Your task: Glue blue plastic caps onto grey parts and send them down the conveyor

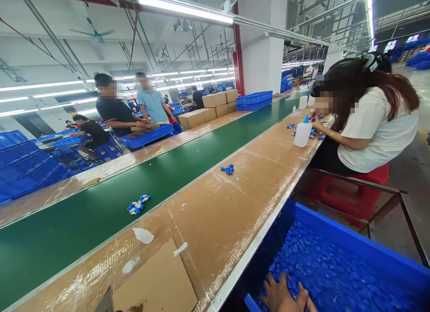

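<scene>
Low in the head view, my left hand [280,294] reaches into a large blue bin [339,222], its fingers spread over many small blue pieces [322,262]. Right beside it is my right hand [306,299], cut off by the lower edge of the picture; its fingers are only partly seen and what they hold, if anything, is hidden. On the brown tabletop [215,213] above the bin lies a small heap of blue pieces [227,169]. A cluster of blue and white pieces [138,205] rests on the green belt [101,227].
A flat cardboard sheet [157,280] lies at the near table edge. At right a person in a white shirt [379,124] sits on a red stool [352,195], near a white bottle [303,134]. Blue crates [254,100] and cardboard boxes [198,118] line the belt's far side.
</scene>
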`<state>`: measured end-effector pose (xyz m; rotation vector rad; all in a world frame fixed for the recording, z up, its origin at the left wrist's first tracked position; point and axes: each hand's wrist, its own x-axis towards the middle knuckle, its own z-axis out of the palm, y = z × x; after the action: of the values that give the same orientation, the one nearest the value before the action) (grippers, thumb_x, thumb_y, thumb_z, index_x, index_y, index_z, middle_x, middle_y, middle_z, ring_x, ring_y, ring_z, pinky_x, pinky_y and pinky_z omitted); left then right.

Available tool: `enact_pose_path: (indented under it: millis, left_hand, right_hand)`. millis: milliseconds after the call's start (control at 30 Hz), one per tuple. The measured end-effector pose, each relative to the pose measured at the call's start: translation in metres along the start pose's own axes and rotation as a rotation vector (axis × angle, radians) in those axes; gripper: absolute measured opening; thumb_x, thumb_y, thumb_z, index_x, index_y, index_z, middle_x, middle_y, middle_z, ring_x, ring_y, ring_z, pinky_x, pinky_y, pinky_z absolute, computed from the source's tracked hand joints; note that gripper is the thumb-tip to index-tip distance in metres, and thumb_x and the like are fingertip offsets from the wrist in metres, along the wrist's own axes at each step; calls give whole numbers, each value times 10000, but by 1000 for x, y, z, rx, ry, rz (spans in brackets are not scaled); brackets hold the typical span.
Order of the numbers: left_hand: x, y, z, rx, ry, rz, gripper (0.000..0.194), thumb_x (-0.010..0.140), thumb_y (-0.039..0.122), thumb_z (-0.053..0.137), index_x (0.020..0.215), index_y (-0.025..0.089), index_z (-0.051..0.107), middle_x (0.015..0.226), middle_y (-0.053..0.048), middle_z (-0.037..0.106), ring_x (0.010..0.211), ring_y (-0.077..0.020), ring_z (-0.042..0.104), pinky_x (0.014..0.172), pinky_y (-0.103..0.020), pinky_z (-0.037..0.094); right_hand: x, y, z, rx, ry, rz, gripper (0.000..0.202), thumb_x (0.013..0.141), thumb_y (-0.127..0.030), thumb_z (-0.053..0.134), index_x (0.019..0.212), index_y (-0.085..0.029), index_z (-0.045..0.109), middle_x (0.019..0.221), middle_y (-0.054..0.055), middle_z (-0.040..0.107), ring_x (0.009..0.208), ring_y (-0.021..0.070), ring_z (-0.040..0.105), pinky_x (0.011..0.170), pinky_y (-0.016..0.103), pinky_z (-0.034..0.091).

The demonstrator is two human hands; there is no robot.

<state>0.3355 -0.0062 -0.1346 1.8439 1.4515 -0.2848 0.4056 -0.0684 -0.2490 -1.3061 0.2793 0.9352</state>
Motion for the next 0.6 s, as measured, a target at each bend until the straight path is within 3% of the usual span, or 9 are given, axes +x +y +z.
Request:
enact_pose_path:
  millis: [100, 200, 267, 433, 600]
  left_hand:
    - [-13, 7, -7, -110, 68, 83, 573, 776, 526, 518, 1317, 337, 521, 1525, -55, 339, 1366, -348, 316, 1068, -509, 313]
    - [-27, 19, -16, -192, 68, 167, 496, 807, 484, 491, 1276, 341, 563, 1524, -36, 341, 1382, -321, 294, 1105, -463, 278]
    - [-36, 28, -22, -226, 54, 208, 456, 813, 462, 494, 1246, 351, 585, 1518, -14, 353, 1383, -304, 292, 1127, -441, 247]
    - [-55, 43, -33, -314, 77, 332, 400, 804, 423, 529, 1181, 343, 636, 1484, -12, 394, 1336, -291, 349, 1101, -427, 295]
    - [-71, 53, -54, -307, 173, 503, 368, 789, 411, 585, 1139, 328, 661, 1445, -31, 430, 1271, -296, 403, 1064, -443, 349]
  right_hand:
    - [-14, -12, 7, 64, -62, 19, 544, 509, -602, 711, 954, -291, 681, 1004, 16, 739, 1283, 321, 479, 1022, 464, 487]
    - [-46, -35, 22, 99, -227, 78, 510, 584, -635, 668, 923, -255, 711, 992, 70, 742, 1175, 342, 575, 971, 506, 513]
    - [-68, -55, 31, 139, -288, 35, 498, 588, -612, 677, 913, -238, 723, 1018, 85, 736, 1128, 347, 605, 962, 514, 511]
    - [-98, -88, 37, 206, -263, -39, 417, 547, -597, 717, 701, -210, 701, 891, 88, 749, 1066, 345, 636, 936, 513, 518]
    - [-114, -107, 46, 344, -186, -96, 325, 607, -525, 708, 723, -223, 684, 802, 34, 745, 1007, 290, 667, 917, 457, 534]
